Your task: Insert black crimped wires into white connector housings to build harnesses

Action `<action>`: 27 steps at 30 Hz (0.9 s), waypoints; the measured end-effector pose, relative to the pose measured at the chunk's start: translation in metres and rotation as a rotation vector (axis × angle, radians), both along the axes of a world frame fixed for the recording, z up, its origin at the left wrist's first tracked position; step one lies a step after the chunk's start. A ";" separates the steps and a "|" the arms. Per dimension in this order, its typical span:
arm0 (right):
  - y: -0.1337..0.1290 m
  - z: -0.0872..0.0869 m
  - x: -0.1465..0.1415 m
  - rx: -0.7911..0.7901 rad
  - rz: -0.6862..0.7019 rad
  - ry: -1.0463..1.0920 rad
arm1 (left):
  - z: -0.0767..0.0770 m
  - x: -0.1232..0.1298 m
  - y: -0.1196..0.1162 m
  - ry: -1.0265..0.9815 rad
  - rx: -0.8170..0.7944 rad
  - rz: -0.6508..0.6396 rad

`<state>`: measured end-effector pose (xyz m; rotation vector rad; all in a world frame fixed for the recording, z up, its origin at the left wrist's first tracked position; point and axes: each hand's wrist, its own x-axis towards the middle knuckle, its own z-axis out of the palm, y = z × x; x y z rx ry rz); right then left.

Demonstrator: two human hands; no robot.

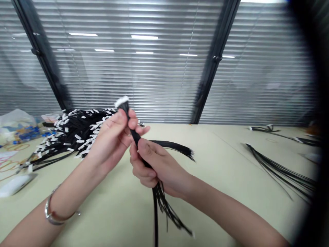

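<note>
Between my two hands, above the table, is a black wire harness (135, 137) with a white connector (121, 101) at its upper end. My left hand (110, 137) pinches it just below the connector, thumb against fingers. Lower down, my right hand (156, 164) is wrapped round the same wires. Loose black wire ends (168, 206) hang below my right fist, one with a small pale tip. Behind my right hand, a flat black wire bundle (174, 145) with frayed ends reaches to the right; I cannot tell whether it joins the held harness.
A large heap of black harnesses with white connectors (77, 133) covers the back left. Near it are a clear bag with blue pieces (22, 128), rubber bands (9, 166) and a white computer mouse (15, 184). More black wires (279, 166) lie at right. Blinds (133, 68) stand behind the table.
</note>
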<state>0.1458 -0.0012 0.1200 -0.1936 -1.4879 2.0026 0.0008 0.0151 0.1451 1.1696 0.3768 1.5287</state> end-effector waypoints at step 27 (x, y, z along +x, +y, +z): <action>0.017 -0.032 -0.017 0.329 0.064 -0.429 | 0.028 -0.068 0.009 -0.519 -0.211 0.072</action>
